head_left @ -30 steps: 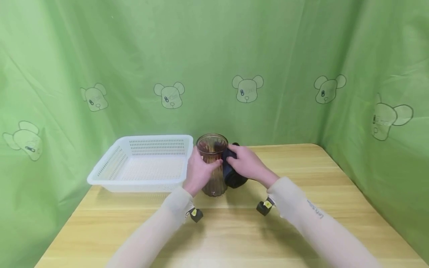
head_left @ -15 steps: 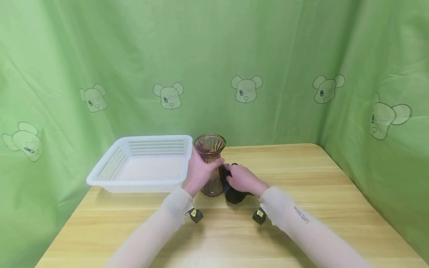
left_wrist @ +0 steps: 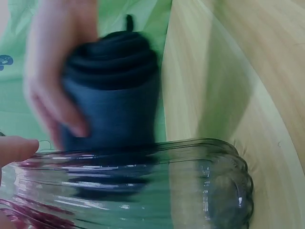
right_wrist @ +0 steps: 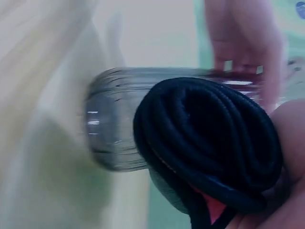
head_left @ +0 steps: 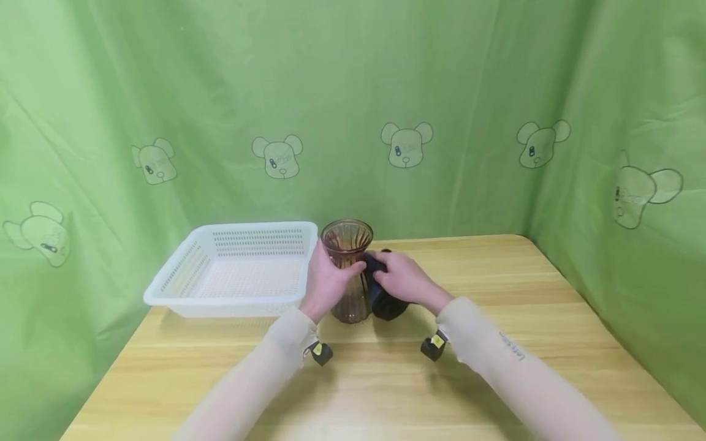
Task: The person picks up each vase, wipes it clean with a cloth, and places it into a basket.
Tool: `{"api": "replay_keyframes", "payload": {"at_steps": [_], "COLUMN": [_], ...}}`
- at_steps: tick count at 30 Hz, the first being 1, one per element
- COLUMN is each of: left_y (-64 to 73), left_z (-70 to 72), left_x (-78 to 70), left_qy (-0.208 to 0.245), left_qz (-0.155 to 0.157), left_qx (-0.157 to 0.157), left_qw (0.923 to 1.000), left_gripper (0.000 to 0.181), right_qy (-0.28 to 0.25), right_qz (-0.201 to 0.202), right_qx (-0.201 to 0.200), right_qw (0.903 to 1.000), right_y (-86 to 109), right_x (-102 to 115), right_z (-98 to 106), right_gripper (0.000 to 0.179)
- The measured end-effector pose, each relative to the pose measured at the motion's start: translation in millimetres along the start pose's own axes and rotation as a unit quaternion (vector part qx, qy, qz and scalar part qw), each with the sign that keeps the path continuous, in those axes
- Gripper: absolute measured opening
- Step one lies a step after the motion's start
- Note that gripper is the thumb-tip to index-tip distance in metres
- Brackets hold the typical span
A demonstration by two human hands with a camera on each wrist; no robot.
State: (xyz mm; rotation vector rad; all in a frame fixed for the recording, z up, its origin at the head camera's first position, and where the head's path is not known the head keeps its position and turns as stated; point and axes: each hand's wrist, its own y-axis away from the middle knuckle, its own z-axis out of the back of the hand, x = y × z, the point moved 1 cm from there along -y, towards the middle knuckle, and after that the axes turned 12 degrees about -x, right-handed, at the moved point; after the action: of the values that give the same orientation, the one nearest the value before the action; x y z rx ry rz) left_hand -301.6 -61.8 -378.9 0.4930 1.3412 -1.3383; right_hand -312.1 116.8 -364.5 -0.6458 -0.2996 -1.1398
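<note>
A tall, ribbed glass vase [head_left: 352,306], tinted amber-brown with a flared rim, stands upright near the middle of the table. My left hand [head_left: 325,283] grips its narrow upper part from the left, thumb across the front. On the vase's other side, my right hand [head_left: 407,278] holds a tightly rolled dark cloth [head_left: 388,305] close against the glass. The left wrist view shows this rolled cloth [left_wrist: 114,112] upright beyond the vase [left_wrist: 190,188], partly seen through it. Spiral layers at the end of the cloth [right_wrist: 209,138] face the right wrist camera.
A white perforated plastic basket [head_left: 248,300] sits just left of the left hand, with nothing visible inside. Green curtain [head_left: 342,92] with bear-head prints closes off the back and sides. The wooden table [head_left: 364,392] extends toward the front and right.
My right hand slid down along the vase with the rolled cloth, then came partly back up. The vase shifted very slightly; my left hand keeps its grip.
</note>
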Motion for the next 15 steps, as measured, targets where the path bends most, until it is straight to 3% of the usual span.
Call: {"api": "replay_keyframes", "payload": {"at_steps": [4,7,15], "left_y": [1.3,2.7,4.0], "left_z": [-0.1,0.1,-1.3], "left_x": [-1.6,-2.9,-5.8], "left_qy": [-0.008,-0.005,0.03], "left_qz": [0.006,0.016,0.034], "left_qx": [0.007,0.014,0.026], "left_qw": [0.9999,0.9998,0.9986], "left_gripper": [0.084,0.083,0.087], "right_qy": [-0.011,-0.007,0.046], "right_qz": [0.006,0.009,0.018], "right_qx": [-0.037,-0.043,0.003], "right_qw": [0.9992,0.999,0.9988], "right_y": [-4.4,-4.5,2.7], "right_x": [13,17,3], "right_z": [18,22,-4], "right_gripper": [0.05,0.048,0.05]}}
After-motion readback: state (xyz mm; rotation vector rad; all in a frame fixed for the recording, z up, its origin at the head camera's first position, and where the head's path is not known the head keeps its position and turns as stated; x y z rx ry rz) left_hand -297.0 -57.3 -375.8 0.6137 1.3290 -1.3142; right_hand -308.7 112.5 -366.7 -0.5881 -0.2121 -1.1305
